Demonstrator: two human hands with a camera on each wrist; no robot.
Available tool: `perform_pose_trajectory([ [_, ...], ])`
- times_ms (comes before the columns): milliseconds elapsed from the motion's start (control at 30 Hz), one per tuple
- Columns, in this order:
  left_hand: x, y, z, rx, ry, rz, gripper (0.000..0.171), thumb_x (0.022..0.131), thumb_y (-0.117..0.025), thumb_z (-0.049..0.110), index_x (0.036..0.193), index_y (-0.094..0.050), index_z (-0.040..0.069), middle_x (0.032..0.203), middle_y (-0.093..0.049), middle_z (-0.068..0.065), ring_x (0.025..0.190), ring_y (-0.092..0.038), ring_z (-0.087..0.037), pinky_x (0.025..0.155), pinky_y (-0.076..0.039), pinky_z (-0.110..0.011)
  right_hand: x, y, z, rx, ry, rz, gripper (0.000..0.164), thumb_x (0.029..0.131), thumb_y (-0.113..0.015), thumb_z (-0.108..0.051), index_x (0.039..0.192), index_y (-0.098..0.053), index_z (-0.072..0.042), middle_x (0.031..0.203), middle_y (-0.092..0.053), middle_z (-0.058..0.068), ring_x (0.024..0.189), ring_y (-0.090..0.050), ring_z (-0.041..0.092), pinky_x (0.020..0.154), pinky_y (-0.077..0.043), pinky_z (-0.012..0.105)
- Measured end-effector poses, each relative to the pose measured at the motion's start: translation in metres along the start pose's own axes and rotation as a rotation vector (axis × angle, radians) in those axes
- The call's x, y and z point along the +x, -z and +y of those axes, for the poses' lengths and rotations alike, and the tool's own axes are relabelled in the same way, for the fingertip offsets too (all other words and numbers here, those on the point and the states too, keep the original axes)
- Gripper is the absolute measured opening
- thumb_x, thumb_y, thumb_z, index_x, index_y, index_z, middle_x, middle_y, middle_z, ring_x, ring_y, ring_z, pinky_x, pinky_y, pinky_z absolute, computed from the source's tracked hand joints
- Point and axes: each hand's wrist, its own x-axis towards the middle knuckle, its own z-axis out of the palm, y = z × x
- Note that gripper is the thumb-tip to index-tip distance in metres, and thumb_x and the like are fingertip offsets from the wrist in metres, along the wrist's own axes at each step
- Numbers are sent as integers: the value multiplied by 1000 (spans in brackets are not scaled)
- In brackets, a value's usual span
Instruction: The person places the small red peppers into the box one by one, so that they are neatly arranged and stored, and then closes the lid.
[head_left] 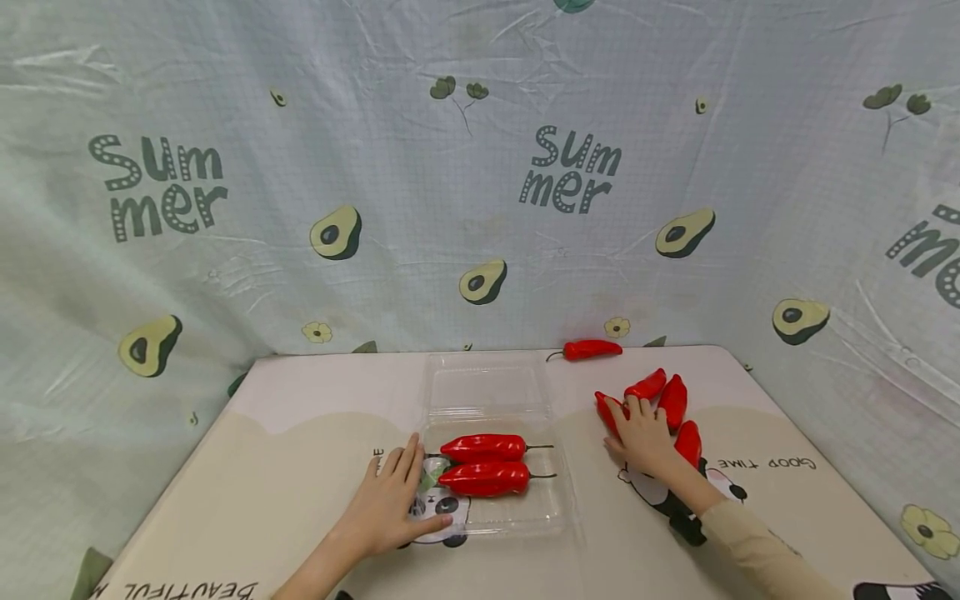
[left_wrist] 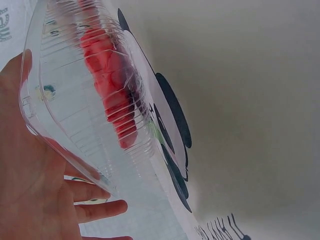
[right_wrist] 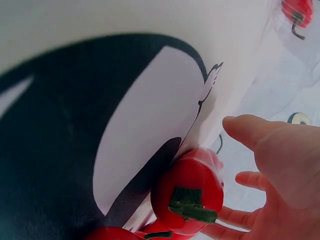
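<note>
A clear plastic clamshell box [head_left: 517, 515] lies in the middle of the table with its lid folded back. Inside it two red chili peppers [head_left: 483, 480] lie side by side, stems to the right. My left hand [head_left: 390, 504] rests along the box's left edge, fingers extended and thumb over the near corner. Over at the right, my right hand [head_left: 645, 437] reaches into a loose group of several red peppers [head_left: 673, 402]. In the right wrist view its thumb stands apart from the nearest pepper [right_wrist: 187, 192], whose green stem faces the camera, and the fingers extend behind it.
One more red pepper [head_left: 592, 350] lies at the table's back edge, right of the open lid [head_left: 487, 387]. A curtain [head_left: 405, 183] printed with avocados hangs behind and beside the table. Panda drawings and lettering mark the tabletop [head_left: 300, 483].
</note>
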Motion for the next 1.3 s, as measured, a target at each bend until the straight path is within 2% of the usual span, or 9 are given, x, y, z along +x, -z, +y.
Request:
perform_pose_trajectory([
  [567, 0, 0, 2, 12, -8, 8, 101, 71, -46, 72, 136, -31, -4, 144, -28, -18, 125, -36, -35, 98, -26, -60, 6, -3, 3, -43, -5, -56, 69, 67, -74, -36, 123, -49, -3, 99, -50, 22, 90, -43, 33, 72, -42, 48],
  [1300, -1, 1, 1, 13, -8, 9, 99, 72, -47, 71, 135, -33, -4, 144, -29, -18, 124, -36, -36, 98, -27, -61, 7, -4, 4, -76, 0, -60, 67, 68, -73, -35, 122, -50, -4, 98, -52, 20, 86, -45, 31, 69, -43, 45],
])
